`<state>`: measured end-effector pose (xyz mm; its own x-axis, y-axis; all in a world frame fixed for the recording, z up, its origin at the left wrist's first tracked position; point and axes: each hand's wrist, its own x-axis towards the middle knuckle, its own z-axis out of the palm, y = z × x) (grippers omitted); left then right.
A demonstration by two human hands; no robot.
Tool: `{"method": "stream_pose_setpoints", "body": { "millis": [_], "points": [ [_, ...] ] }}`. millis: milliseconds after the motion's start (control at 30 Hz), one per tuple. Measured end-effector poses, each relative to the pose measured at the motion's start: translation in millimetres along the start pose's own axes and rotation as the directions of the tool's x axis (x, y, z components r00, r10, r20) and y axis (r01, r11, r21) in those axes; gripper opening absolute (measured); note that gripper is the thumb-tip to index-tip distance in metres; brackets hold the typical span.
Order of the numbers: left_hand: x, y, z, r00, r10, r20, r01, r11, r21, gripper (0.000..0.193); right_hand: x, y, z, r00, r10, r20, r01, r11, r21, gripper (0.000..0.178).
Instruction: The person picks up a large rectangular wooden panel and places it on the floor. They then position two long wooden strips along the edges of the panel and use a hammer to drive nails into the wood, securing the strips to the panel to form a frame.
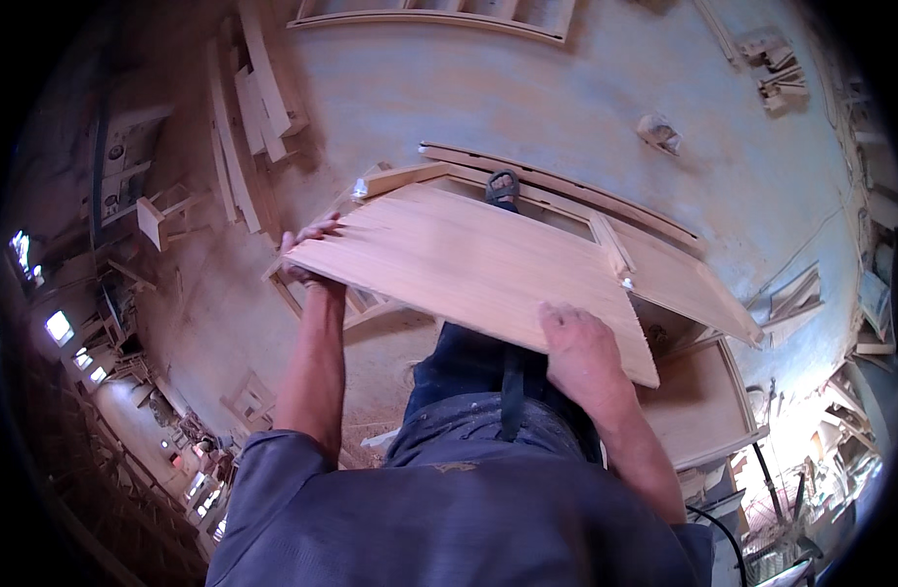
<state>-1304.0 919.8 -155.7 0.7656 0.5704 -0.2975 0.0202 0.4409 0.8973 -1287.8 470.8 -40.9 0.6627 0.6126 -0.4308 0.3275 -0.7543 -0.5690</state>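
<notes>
A pale wooden panel point(459, 259) is held in front of my waist, tilted, with a rough right-hand edge. My left hand point(312, 247) grips its left end, the thumb side under it and the fingers at the edge. Over the near edge, toward the right, my right hand point(581, 350) is curled with its knuckles up; the thumb is hidden. Beneath the panel lies a wooden frame point(557, 186), partly covered. A wooden strip point(612, 247) shows by the panel's far right side, and another strip point(402, 180) by its far left corner.
My sandalled foot point(503, 186) stands within the frame. Another panel point(698, 293) lies to the right, and a framed board point(689, 401) nearer me. Long boards point(236, 137) lie at the left. A slatted frame point(429, 18) lies at the far side, with wood offcuts point(782, 83) at far right.
</notes>
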Motion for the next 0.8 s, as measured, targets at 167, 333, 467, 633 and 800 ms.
{"method": "stream_pose_setpoints", "body": {
  "millis": [167, 333, 467, 633, 800],
  "points": [
    [-9.6, -10.8, 25.9, 0.988, -0.021, -0.156, 0.005, 0.994, -0.105, 0.058, 0.1, 17.9, 18.1, 1.0, 0.001, -0.011, -0.001, 0.997, -0.078, 0.041],
    [5.6, -26.1, 8.7, 0.991, -0.071, -0.116, 0.048, 0.981, -0.19, 0.061, 4.8, 26.0, 32.7, 1.0, -0.021, 0.003, 0.021, 0.998, -0.067, 0.044],
    [11.7, -43.7, 4.3, 0.986, -0.063, -0.153, 0.023, 0.967, -0.255, 0.06, 12.7, 33.0, 44.3, 1.0, -0.003, 0.024, 0.005, 0.998, -0.06, 0.049],
    [11.2, -49.0, -5.1, 0.993, -0.046, -0.113, 0.016, 0.967, -0.255, 0.062, 13.2, 32.5, 42.0, 1.0, -0.008, 0.025, 0.009, 1.0, -0.03, 0.053],
    [9.9, -43.5, -3.3, 0.994, -0.073, -0.076, 0.06, 0.985, -0.164, 0.059, 14.0, 32.3, 30.5, 1.0, -0.025, 0.013, 0.025, 1.0, 0.0, 0.057]
  ]
}}
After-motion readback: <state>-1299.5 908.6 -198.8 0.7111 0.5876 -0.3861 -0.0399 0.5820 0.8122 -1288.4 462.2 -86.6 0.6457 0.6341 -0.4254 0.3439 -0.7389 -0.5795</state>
